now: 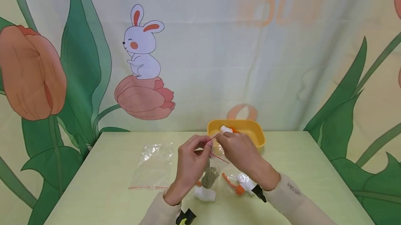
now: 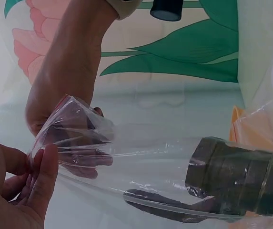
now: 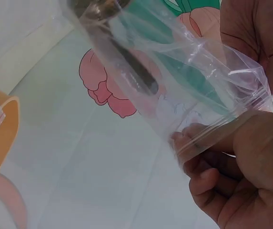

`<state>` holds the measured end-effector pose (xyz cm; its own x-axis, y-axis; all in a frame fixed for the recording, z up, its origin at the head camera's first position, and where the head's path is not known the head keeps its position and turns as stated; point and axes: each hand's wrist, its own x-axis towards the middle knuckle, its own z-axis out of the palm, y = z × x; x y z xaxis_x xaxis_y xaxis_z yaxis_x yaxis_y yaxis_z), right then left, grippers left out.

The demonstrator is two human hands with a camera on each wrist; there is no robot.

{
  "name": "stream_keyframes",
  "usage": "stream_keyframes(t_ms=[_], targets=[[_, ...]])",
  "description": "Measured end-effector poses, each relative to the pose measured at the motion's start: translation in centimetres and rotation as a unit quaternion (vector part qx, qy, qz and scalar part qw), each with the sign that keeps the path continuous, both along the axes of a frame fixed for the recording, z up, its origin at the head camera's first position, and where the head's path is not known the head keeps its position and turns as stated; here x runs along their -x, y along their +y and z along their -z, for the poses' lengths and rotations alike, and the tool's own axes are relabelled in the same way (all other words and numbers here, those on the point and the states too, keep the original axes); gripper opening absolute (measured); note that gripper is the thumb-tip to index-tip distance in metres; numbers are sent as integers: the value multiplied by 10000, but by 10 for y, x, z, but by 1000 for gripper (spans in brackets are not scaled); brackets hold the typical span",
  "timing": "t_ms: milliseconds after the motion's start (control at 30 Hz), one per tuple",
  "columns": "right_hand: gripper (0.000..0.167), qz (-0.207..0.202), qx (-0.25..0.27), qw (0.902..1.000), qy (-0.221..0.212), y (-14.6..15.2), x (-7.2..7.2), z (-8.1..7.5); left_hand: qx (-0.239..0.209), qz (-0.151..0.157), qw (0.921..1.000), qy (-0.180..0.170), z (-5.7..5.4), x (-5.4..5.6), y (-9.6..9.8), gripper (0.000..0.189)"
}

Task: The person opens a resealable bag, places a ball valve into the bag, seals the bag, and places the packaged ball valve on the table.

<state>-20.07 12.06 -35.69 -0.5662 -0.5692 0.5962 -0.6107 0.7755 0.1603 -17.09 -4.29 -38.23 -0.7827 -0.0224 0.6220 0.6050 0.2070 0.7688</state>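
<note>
Between both hands hangs a clear zip bag (image 2: 141, 157) with a red strip along its mouth. Inside its lower end sits a dark grey-green thing (image 2: 236, 176) with a ribbed body and a long, narrow arm; its kind is unclear. My left hand (image 1: 192, 157) pinches the mouth of the bag between thumb and fingers. Opposite it, my right hand (image 1: 241, 150) holds the other side of the mouth, its fingers curled at the edge in the right wrist view. The bag hangs over the table, in front of the yellow tray (image 1: 257, 136).
A flat clear zip bag (image 1: 151, 169) lies on the table at left. White-and-orange items in clear wrapping lie below the hands, one white piece (image 1: 205, 194) and one with an orange part (image 1: 239, 189). The tray holds another white piece (image 1: 226, 129). A printed curtain hangs behind.
</note>
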Motion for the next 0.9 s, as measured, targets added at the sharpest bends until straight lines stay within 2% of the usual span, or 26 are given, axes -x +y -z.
stream_keyframes(t_ms=[267, 367, 600, 767, 900], targets=[[10, -348, 296, 9989, -114, 5, -1, -4, -299, 48, 9994, -161, -3, -1, 0, 6], [5, -474, 418, 9980, -38, 8, -3, -7, -360, -49, 9991, -226, -1, 0, -1, 4], [7, -732, 882, 9930, 291, 15, -10, -11, -557, -162, 9975, -411, 4, 4, -2, 5], [4, -683, 1419, 9868, 378, 20, -19, -10, -796, -304, 9948, -552, 2, 3, -2, 6], [9, -550, 1841, 9813, 73, 22, -27, -8, -937, -412, 9924, -680, -1, 2, -2, 6]])
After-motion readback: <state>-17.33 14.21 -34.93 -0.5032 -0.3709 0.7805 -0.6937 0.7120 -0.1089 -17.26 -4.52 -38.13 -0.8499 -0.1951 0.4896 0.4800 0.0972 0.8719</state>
